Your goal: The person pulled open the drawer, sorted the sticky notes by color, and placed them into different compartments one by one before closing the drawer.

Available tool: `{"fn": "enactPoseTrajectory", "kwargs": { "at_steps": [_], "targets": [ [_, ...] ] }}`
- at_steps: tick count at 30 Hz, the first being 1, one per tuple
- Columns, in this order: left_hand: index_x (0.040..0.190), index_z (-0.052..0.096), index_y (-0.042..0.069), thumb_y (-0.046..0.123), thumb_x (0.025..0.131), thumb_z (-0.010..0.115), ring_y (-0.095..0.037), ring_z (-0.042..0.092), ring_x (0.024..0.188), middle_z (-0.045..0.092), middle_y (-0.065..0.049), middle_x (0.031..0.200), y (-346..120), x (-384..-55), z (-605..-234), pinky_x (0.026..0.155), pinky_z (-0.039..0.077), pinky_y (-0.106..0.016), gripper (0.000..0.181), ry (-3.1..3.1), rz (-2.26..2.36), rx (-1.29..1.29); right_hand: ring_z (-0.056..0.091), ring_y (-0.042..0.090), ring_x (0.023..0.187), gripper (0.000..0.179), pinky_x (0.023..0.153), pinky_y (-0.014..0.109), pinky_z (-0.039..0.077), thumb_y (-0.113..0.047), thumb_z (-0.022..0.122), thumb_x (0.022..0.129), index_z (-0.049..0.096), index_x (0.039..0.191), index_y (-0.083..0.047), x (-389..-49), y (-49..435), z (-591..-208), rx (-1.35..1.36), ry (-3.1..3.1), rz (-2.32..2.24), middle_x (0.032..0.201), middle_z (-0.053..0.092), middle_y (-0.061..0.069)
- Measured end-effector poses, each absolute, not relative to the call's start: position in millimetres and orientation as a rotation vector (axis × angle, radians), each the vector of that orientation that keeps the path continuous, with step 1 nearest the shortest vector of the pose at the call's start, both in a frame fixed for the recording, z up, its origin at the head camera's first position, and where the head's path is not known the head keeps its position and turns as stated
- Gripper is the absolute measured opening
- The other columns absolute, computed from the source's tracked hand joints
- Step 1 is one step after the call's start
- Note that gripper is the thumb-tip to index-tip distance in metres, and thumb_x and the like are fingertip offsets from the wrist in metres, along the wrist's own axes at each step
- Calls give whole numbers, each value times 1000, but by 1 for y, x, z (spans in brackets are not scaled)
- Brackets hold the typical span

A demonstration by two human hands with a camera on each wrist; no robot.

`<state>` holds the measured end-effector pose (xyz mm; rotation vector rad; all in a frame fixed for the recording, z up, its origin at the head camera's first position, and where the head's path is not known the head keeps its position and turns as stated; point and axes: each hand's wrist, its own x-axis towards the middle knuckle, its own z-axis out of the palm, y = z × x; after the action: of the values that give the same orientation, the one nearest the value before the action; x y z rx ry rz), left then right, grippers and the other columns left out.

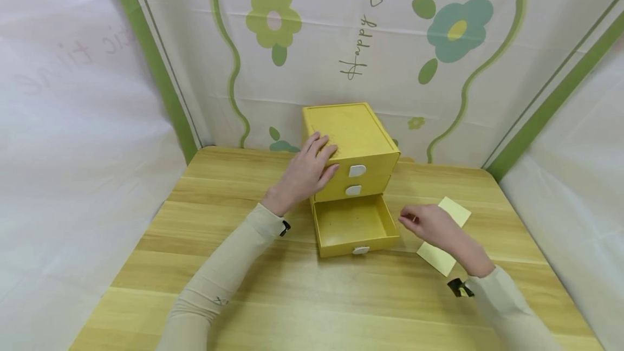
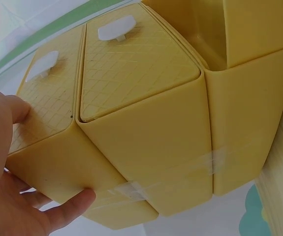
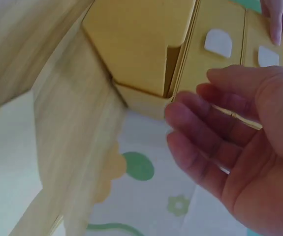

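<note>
A yellow three-drawer box (image 1: 351, 129) stands at the back of the table, with white tab handles. Its bottom drawer (image 1: 353, 221) is pulled out and looks bare inside; the upper two are closed. My left hand (image 1: 304, 172) rests on the box's upper left corner, fingers spread over the top and thumb at the front. In the left wrist view that hand (image 2: 28, 182) spans the top end of the box. To the right of the pulled-out drawer, my right hand (image 1: 431, 223) hovers with loosely bent fingers and holds nothing; the right wrist view shows this hand (image 3: 230, 132) apart from the box.
Pale yellow paper (image 1: 437, 259) lies on the wooden table (image 1: 302, 302) under my right forearm and hand; whether it is one sheet or two is hidden. A white printed curtain (image 1: 322, 31) hangs behind the table, with pale cloth on both sides.
</note>
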<state>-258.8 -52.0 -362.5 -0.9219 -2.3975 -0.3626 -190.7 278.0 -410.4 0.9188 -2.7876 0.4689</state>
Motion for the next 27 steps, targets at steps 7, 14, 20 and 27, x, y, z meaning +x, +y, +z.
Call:
{"fn": "enactPoseTrajectory", "kwargs": {
  "at_steps": [7, 14, 20, 27],
  "targets": [
    [132, 54, 5, 33, 102, 51, -39, 39, 140, 50, -23, 141, -52, -258, -362, 111, 42, -44, 41, -2393, -363, -923, 61, 8, 65, 6, 55, 26, 48, -15, 67, 92, 70, 93, -10, -197, 299, -411, 720, -3011, 450, 77, 70, -2],
    [132, 54, 5, 33, 102, 51, -39, 39, 140, 50, -23, 141, -52, -258, -361, 112, 41, -44, 41, -2391, -364, -929, 65, 21, 79, 28, 61, 33, 51, -20, 70, 90, 66, 111, -3, -196, 316, -417, 705, -3135, 486, 94, 70, 13],
    [133, 53, 6, 34, 103, 50, -38, 38, 141, 50, -23, 142, -53, -258, -360, 114, 39, -43, 42, -2402, -358, -925, 65, 27, 84, 42, 64, 36, 51, -23, 72, 88, 60, 120, 3, -196, 333, -419, 702, -3203, 493, 97, 68, 18],
    [132, 54, 6, 35, 103, 49, -38, 38, 141, 50, -23, 141, -53, -258, -361, 115, 37, -42, 41, -2404, -355, -936, 58, 18, 75, 55, 61, 34, 48, -34, 75, 84, 55, 120, 3, -193, 351, -430, 582, -3324, 458, 90, 62, 12]
  ]
}}
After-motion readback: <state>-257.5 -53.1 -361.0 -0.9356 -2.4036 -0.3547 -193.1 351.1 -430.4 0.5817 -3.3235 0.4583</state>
